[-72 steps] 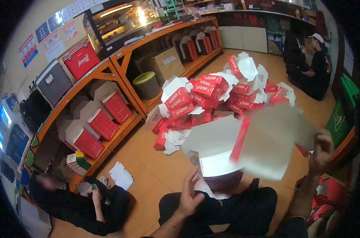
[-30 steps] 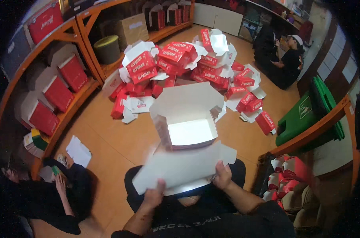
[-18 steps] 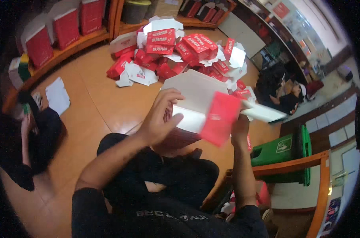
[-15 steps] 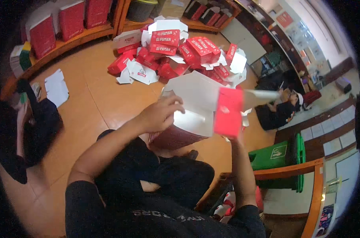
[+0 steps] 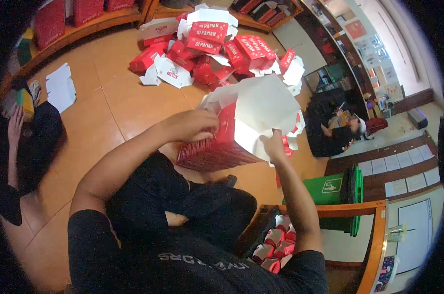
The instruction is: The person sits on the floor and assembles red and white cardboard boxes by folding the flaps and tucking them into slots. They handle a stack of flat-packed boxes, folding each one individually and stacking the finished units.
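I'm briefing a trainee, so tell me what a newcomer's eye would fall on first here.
First, the big heap of red and white boxes on the floor, top centre. Next, the nested stack in front of the person, its white flap raised, the left hand and right hand at its sides. Then the green bin, right.

Your short-sleeved T-shirt (image 5: 178, 277) is black, with pale lettering (image 5: 202, 261). Your trousers (image 5: 219, 203) are dark; left hand (image 5: 193, 126), right hand (image 5: 275, 147) bare.
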The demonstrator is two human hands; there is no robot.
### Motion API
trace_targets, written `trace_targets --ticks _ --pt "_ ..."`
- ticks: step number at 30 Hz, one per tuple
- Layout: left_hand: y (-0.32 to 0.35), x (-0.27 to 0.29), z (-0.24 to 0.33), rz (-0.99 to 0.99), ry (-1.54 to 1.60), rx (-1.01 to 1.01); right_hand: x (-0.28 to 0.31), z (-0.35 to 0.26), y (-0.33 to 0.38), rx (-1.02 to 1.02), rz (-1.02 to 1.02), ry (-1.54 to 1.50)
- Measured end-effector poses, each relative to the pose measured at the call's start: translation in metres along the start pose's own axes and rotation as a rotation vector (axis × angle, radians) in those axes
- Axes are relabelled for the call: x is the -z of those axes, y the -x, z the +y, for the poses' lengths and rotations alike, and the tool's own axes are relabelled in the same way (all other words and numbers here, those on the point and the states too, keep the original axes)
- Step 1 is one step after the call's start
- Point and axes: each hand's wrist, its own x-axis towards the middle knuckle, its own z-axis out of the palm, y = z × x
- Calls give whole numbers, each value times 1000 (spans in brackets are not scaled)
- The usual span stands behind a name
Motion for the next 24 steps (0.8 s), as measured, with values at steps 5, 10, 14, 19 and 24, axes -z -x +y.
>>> trace_targets --ticks 5,10,14,19,24 --pt "2 0 3 52 -36 -128 8 -38 9 -263 -138 -470" --pt "3 -8 10 85 67 -17 9 -23 -2 -403 -269 -555" --pt "2 -13 5 113 116 -4 0 -14 -1 -249 -115 -649" --pt "2 -11 -4 119 215 5 8 -42 22 -352 131 -733" --pt "-9 -11 -4 95 195 -25 -1 -16 71 -79 457 -672"
